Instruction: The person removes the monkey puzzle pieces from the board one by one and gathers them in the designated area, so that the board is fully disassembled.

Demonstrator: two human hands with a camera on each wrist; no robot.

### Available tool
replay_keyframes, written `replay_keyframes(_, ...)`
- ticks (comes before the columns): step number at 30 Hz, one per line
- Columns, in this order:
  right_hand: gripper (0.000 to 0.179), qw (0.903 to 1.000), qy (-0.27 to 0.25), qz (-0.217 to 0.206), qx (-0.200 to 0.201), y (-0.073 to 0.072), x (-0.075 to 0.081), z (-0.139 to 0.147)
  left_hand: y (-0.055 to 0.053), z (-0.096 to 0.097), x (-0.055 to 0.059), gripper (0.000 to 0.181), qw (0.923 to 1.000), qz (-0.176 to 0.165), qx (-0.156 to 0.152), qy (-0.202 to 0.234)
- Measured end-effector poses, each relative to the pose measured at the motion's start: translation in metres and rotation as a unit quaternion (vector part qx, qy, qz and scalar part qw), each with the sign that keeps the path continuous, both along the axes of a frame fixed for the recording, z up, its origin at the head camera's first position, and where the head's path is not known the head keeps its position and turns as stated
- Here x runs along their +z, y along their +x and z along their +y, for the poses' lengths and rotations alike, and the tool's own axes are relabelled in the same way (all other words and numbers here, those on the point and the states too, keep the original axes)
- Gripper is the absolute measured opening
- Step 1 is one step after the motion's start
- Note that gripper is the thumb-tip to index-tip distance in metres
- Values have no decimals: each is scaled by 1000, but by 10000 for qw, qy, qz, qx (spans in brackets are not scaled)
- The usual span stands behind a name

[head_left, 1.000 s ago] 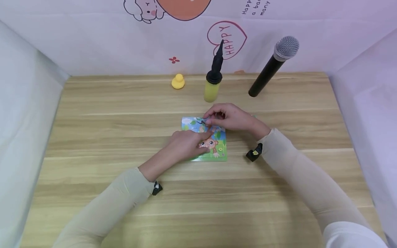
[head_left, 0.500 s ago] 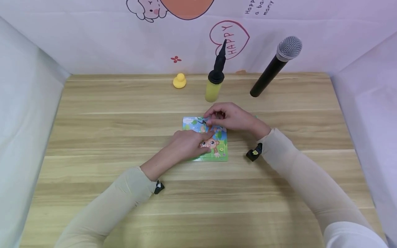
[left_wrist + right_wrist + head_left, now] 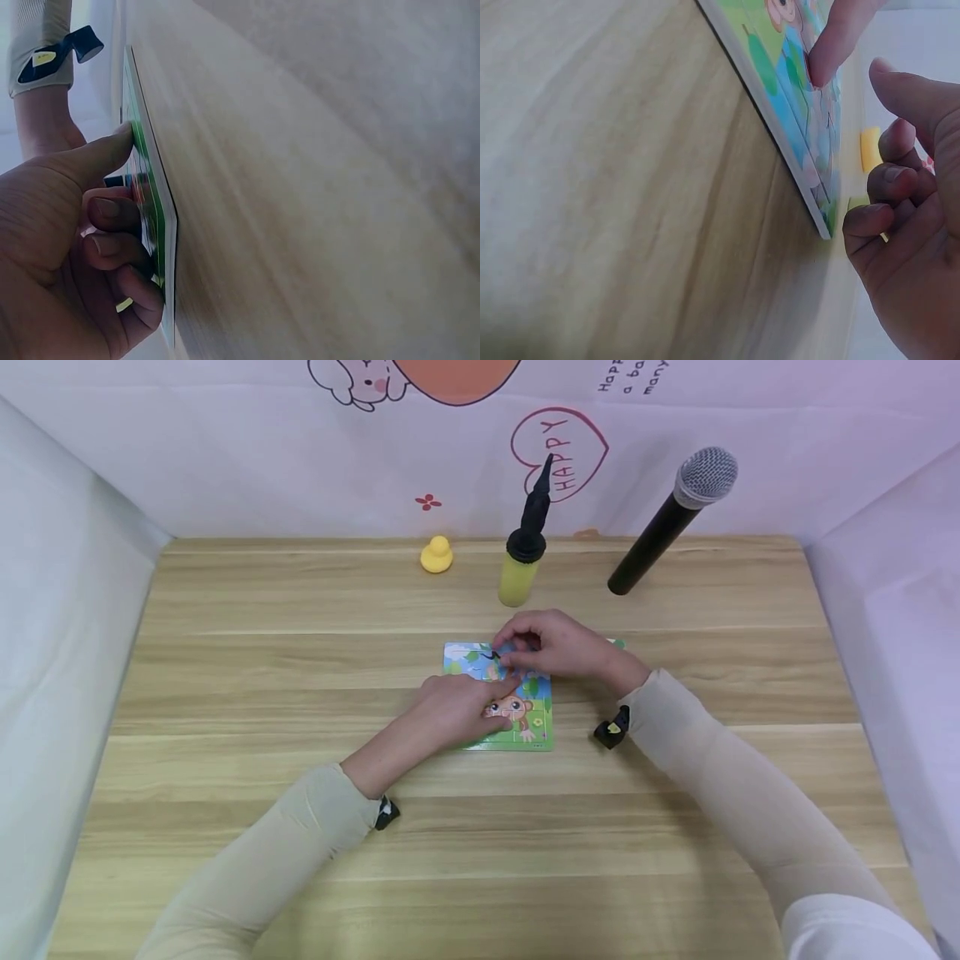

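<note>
A square jigsaw puzzle board (image 3: 538, 727) with a cartoon monkey on a green and blue ground lies flat at mid-table. My left hand (image 3: 453, 706) rests over its lower left part, index finger stretched across the picture. In the left wrist view the thumb of that left hand (image 3: 45, 217) touches the board near its edge, while other fingers are bent against it. My right hand (image 3: 558, 643) hovers at the board's top edge with bent fingers. Thumb and fingers of the right hand (image 3: 922, 180) stand apart in the right wrist view; no piece shows between them, though its index fingertip is hidden.
Behind the board stand a yellow rubber duck (image 3: 437, 555), a hand pump (image 3: 519, 568) with a black nozzle, and an upright black microphone (image 3: 660, 539). A small green-and-white thing (image 3: 617, 643) shows partly behind my right wrist. White cloth walls enclose the wooden table (image 3: 300, 610).
The head view has shifted very slightly, so the objects appear a little further right. Both hands keep nearly the same place on the puzzle board.
</note>
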State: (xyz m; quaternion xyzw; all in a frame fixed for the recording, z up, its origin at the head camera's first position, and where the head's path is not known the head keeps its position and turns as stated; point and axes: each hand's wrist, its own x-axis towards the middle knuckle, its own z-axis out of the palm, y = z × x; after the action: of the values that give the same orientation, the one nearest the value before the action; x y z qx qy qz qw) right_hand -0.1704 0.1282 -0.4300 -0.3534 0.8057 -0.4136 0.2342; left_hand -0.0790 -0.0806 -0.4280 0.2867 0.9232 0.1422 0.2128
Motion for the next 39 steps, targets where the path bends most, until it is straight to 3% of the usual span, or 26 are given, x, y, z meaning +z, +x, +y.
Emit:
replay_keyframes(7,20,9996,241,23,176,-4,-1,-14,1,0,0,65,10000,42,25,-22)
replay_keyframes(16,19,9959,541,401,600,-6,-6,-25,2,0,-2,63,9999,108,64,-54)
replay_keyframes(26,26,9925,739,381,892,-7,-5,-29,1,1,-3,63,9998,149,93,-49)
replay_keyframes(39,18,9916,963,313,808,-8,-2,-36,1,1,-3,62,9998,150,115,-45)
